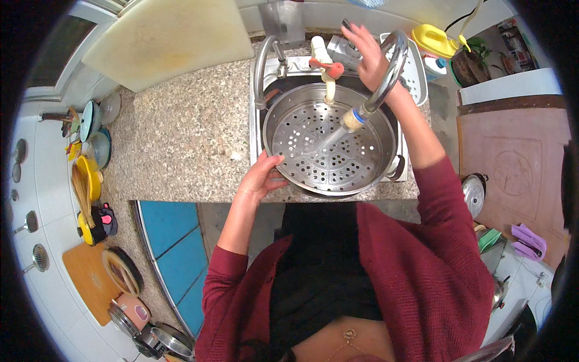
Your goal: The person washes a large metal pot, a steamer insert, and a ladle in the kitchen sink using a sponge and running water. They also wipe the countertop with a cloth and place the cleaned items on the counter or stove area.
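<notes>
A stainless-steel steamer pot [380, 158] with a perforated bottom sits tilted over the sink [254, 135]. My left hand [262, 176] grips its lower left rim, thumb on top and fingers underneath. A stream of water runs from the curved chrome faucet [393, 68] onto the holes. Behind that faucet my right hand [368, 59] is raised with its fingers stretched out, slightly blurred. Its fingertips are at a dark-tipped lever [347, 23]; contact is hard to make out. The pot's dark side handle [398, 167] shows at the right.
A cream tap with a red handle [326, 68] and a thinner chrome spout [261, 68] overhang the sink. To the left runs a granite countertop [190, 135], with a large cutting board [176, 40] leaning behind. A white tray [418, 68] and yellow jug [432, 40] stand right.
</notes>
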The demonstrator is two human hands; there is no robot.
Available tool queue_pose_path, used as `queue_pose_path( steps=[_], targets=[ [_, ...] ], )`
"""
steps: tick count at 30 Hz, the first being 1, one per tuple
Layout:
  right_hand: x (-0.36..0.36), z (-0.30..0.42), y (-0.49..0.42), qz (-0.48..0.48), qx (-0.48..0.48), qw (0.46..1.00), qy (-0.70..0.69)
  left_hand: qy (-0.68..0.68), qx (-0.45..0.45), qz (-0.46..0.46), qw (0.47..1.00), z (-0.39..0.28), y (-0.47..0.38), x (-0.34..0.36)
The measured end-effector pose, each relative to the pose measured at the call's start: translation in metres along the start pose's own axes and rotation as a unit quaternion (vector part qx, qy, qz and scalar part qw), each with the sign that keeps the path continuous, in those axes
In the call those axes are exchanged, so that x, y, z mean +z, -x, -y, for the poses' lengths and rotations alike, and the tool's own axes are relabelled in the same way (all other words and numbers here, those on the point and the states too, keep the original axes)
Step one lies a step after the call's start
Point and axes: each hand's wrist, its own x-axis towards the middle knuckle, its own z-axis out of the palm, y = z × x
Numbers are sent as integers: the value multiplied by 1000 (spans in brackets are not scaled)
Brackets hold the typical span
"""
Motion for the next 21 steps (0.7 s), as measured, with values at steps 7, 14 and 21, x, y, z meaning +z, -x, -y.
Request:
queue_pose_path(
  steps=[7,14,21],
  targets=[
    [-31,60,97,241,215,753,-574,-16,-8,-27,999,0,1,-4],
    [-1,69,98,150,197,825,-508,-39,-25,-41,998,0,0,-7],
    [0,38,126,111,212,860,-451,-41,2,-71,997,-5,6,-8]
  ],
)
